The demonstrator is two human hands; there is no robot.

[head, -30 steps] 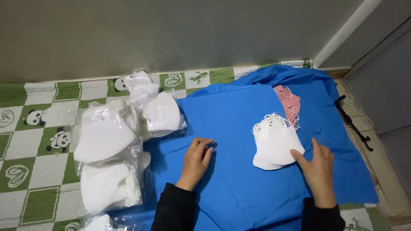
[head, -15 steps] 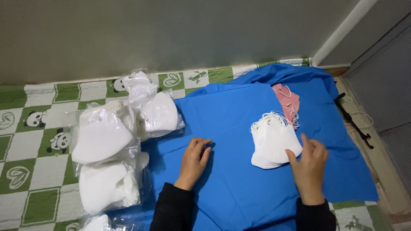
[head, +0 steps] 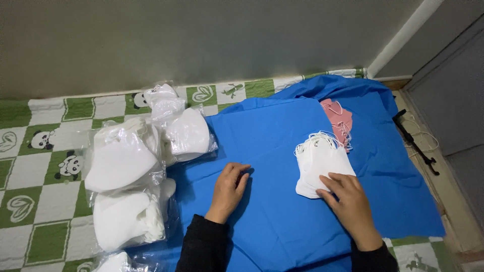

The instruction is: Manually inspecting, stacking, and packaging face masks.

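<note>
A blue cloth is spread over a green-and-white checked mat. On it lies a loose stack of white face masks with thin ear loops. My right hand rests with its fingers on the near edge of that stack; I cannot tell whether it grips a mask. My left hand lies flat on the bare cloth, fingers slightly apart, holding nothing. A small pile of pink masks sits just beyond the white stack.
Several clear plastic bags of white masks are heaped on the mat to my left, one more bag at the cloth's edge. A black cable clip with white cord lies on the floor at right. A grey wall runs behind.
My right hand has slid left from the right side of the white stack onto its near edge. My left hand has stayed flat on the cloth.
</note>
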